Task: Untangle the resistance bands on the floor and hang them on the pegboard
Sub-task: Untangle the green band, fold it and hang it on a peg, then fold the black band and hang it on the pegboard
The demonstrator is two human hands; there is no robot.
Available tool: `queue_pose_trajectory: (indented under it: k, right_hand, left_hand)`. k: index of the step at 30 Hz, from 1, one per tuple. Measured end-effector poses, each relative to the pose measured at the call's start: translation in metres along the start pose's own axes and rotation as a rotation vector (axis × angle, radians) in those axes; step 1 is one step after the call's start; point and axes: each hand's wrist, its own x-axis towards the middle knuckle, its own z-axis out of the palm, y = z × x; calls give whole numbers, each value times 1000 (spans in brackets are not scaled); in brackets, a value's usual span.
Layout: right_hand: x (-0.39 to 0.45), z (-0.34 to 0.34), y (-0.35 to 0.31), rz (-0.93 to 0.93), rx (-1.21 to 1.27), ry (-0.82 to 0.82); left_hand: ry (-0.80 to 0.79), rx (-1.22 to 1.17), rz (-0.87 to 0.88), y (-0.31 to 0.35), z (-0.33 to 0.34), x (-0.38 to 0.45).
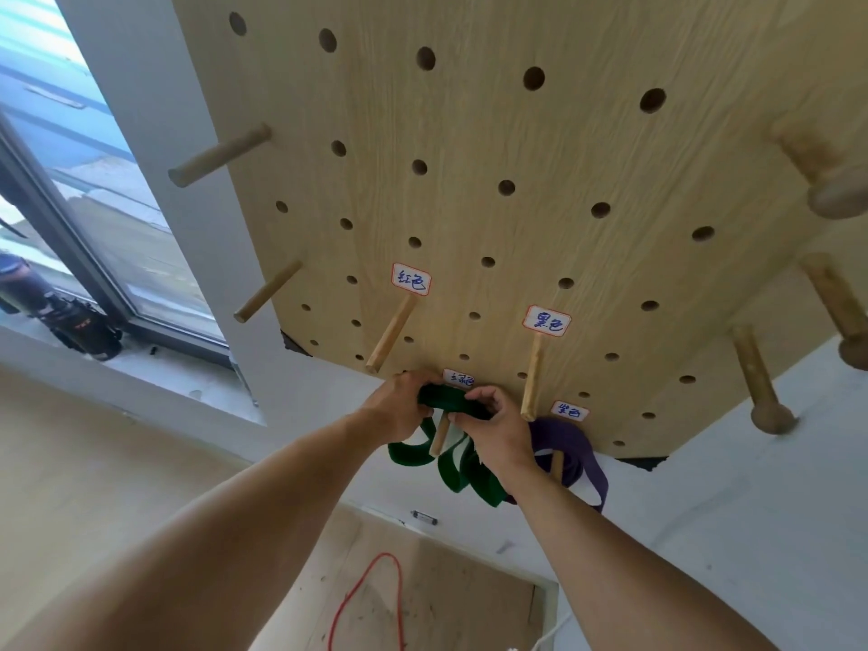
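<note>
you are reaching both bare arms up to the lower edge of the wooden pegboard [540, 148], which is leaning over you in this wide view. your left hand [399, 411] is gripping the top of the green band [451, 467], fingers curled around the dark bunched loop, and your right hand [498, 429] is pinching the same loop from the other side, its fingertips [458, 418] closing on the fabric just above a short peg [440, 436]. so both grips are clenched on the green band, and the band is sitting at that peg, draped around it, with its loops hanging below your hands against the white wall [728, 486]. a small label [459, 379] is showing just above your knuckles, partly hidden. to the right, the purple band [575, 455] is hanging on its own peg [556, 465] under another label [569, 411], just beside your right wrist. higher up, a peg under the red-bordered label [411, 279] and a peg [531, 382] under the next label [547, 320] are both standing bare, the latter just beside your right hand. more bare pegs are sticking out along the left and right edges of the board. on the floor [446, 603] below, a thin red cord [364, 599] is curving across the boards, and whether it is a band i cannot tell. a window [70, 190] is filling the left side, with a dark object [56, 312] resting on its sill.
</note>
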Motion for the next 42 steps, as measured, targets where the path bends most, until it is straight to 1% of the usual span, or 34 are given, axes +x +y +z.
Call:
queue_pose_trajectory:
  k: [5, 10, 12, 15, 19, 25, 28, 30, 31, 33, 35, 39, 42]
  right_hand:
    - [1, 2, 4, -29, -42, -2]
    - [-3, 4, 0, -43, -119, 15]
    - [-8, 5, -1, -75, -134, 33]
    - [-14, 4, -1, -178, -198, 59]
    - [-13, 4, 2, -277, -342, 113]
    - [-9, 2, 3, -246, -447, 124]
    - [-11, 1, 5, -246, -429, 108]
    - [-16, 2, 5, -251, -396, 115]
    - [-21, 4, 6, -280, -372, 137]
    - [-33, 11, 8, -396, -320, 209]
    - [-50, 22, 6, -476, -255, 253]
    - [-91, 55, 1, -515, -159, 171]
    - [-128, 80, 5, -499, -171, 69]
  left_hand:
    - [7, -25, -51, -4, 6, 0]
    - [35, -28, -147, -17, 5, -6]
    - [61, -17, -154, -23, 2, -10]
    - [137, 50, -137, -24, 0, -14]
    - [18, -17, -144, -13, 8, -19]
    - [8, -102, -166, -11, 24, -25]
    - [-34, -119, -174, -18, 30, -38]
    - [-25, -122, -200, -26, 35, -49]
    - [-14, -142, -218, -31, 38, -57]
    - [9, -201, -278, -42, 42, -75]
    - [24, -213, -340, -55, 44, -97]
    - [62, -229, -436, -88, 38, -145]
    - [139, -238, -496, -115, 33, -188]
